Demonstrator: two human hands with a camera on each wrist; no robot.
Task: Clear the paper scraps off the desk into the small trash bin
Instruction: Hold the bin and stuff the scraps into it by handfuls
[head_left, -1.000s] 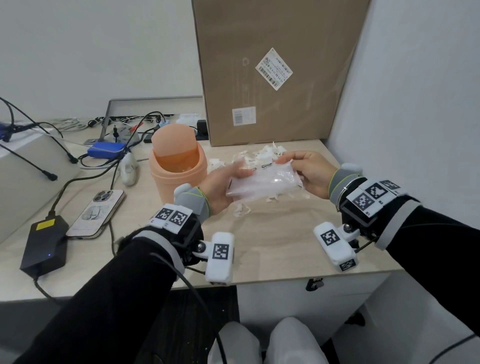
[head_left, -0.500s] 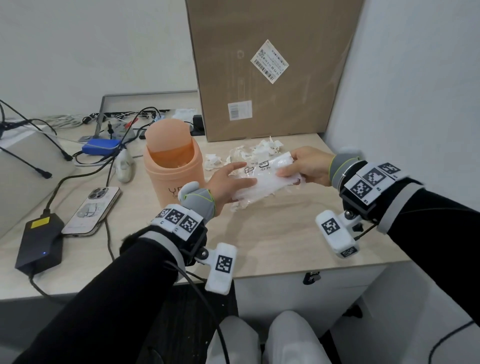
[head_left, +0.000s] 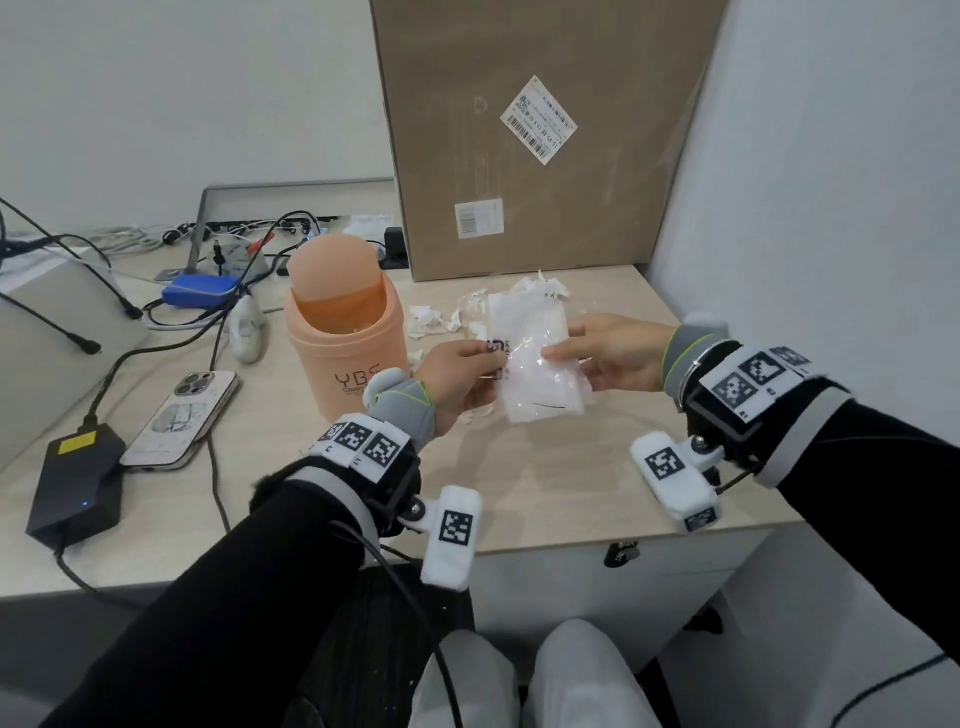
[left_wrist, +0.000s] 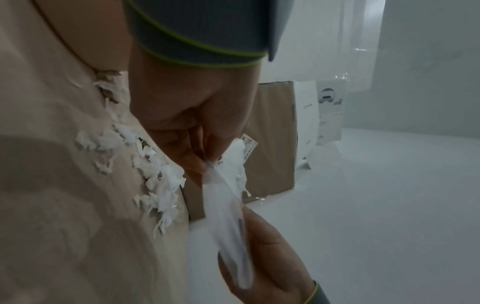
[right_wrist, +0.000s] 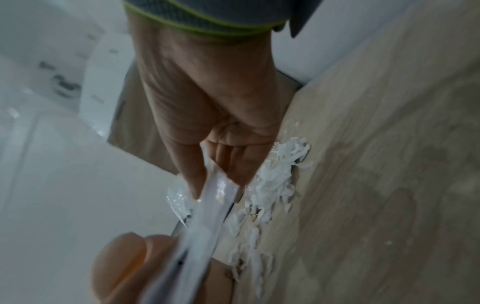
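While both hands held a clear plastic bag up over the desk (head_left: 545, 483), a big cardboard box (head_left: 540, 135) stood against the back wall, its foot just behind the scraps. Left of the hands stood the peach bin (head_left: 345, 343), its swing lid tipped back, well apart from the black power brick (head_left: 78, 480) and the phone (head_left: 182, 415) touching it at the desk's left. Paper scraps (head_left: 462, 317) lay scattered on the desk between bin and box, a few more under the bag. That bag (head_left: 535, 364) hung between the hands, clear of the desk. Left hand (head_left: 462, 376) pinched its near-left edge between thumb and curled fingers; right hand (head_left: 613, 353) pinched the right edge, thumb on top, fingers beneath
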